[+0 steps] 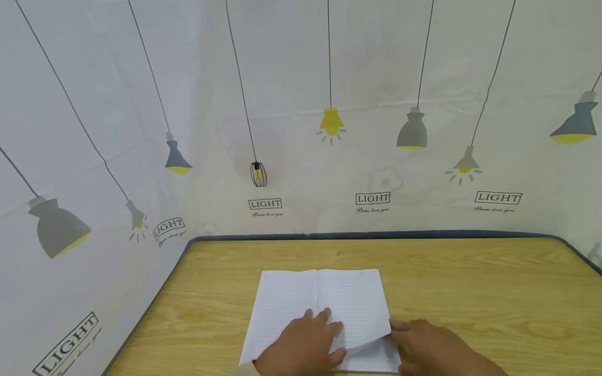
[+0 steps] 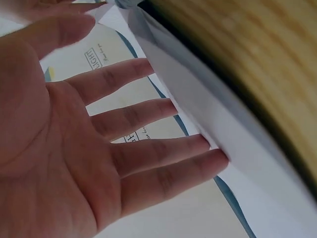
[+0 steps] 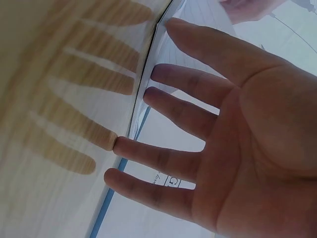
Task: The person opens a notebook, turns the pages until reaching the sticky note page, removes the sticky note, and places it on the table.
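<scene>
An open notebook (image 1: 282, 297) with lined white pages lies on the wooden table. My left hand (image 1: 303, 342) is spread over its middle, near the fold. In the left wrist view, the fingertips of the left hand (image 2: 124, 144) touch the white paper with the fingers straight. At the notebook's right edge is my right hand (image 1: 432, 344). A page (image 1: 362, 313) is raised at its lower right corner, close to the right index finger. The right wrist view has the right hand (image 3: 213, 129) with straight, parted fingers along the notebook's edge; no pinch on the page shows.
The wooden table (image 1: 470, 292) stretches to both sides of the notebook, with a dark blue edge (image 1: 357, 235) at the back. Behind and to the left hangs a pale sheet (image 1: 291, 68) printed with lamps and the word LIGHT.
</scene>
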`<state>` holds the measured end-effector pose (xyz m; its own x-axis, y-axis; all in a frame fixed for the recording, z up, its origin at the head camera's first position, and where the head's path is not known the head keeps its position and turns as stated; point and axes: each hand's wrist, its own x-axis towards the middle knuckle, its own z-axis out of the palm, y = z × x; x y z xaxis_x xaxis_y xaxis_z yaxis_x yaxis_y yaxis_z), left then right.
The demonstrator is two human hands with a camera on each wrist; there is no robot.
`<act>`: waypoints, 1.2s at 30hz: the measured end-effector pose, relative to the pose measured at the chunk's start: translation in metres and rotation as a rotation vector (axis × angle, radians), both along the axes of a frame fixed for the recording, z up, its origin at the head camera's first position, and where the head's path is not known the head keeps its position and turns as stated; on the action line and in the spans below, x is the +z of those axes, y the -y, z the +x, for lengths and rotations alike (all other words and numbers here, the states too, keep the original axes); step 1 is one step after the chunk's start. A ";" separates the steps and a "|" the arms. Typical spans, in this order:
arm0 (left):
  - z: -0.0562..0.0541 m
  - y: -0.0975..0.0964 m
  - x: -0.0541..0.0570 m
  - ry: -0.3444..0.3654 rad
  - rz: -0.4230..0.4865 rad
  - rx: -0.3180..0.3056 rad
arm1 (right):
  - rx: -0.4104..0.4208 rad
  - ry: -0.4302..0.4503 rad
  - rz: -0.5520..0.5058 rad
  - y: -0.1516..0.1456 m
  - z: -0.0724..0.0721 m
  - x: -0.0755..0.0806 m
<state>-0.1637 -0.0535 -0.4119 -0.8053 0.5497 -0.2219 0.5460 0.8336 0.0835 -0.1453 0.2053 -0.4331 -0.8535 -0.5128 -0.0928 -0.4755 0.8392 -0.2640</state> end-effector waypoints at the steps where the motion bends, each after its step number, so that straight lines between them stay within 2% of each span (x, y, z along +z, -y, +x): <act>1: 0.000 -0.001 0.000 -0.009 -0.008 -0.003 | -0.010 0.011 0.007 0.001 0.000 0.000; 4: 0.001 -0.001 -0.002 -0.058 -0.018 -0.025 | -0.026 0.033 0.007 0.002 0.000 -0.001; 10: 0.002 -0.003 -0.001 -0.094 0.031 -0.051 | 0.015 -0.038 0.006 0.001 0.002 -0.002; 12: 0.003 -0.004 0.000 -0.095 0.058 -0.057 | 0.011 -0.033 0.005 0.002 0.002 -0.001; 16: 0.001 -0.006 -0.001 -0.143 0.086 -0.098 | -0.013 0.016 0.003 0.003 0.002 0.001; 20: -0.002 -0.010 0.001 -0.255 0.084 -0.141 | -0.029 0.050 0.015 0.004 0.001 0.001; 22: -0.003 -0.010 0.003 -0.323 0.094 -0.146 | -0.023 0.035 0.019 0.003 0.001 0.001; 25: -0.004 -0.009 0.006 -0.410 0.135 -0.132 | -0.020 0.024 0.015 0.003 0.001 0.001; 29: -0.003 -0.007 0.011 -0.490 0.196 -0.095 | -0.037 0.049 -0.004 0.004 0.001 0.003; 36: -0.004 0.001 0.023 -0.544 0.279 -0.004 | -0.050 0.080 -0.004 0.005 0.002 0.002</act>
<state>-0.1675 -0.0543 -0.3889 -0.7608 0.5309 0.3734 0.5744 0.8185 0.0066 -0.1431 0.2007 -0.4314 -0.8680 -0.4702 -0.1596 -0.4104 0.8603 -0.3025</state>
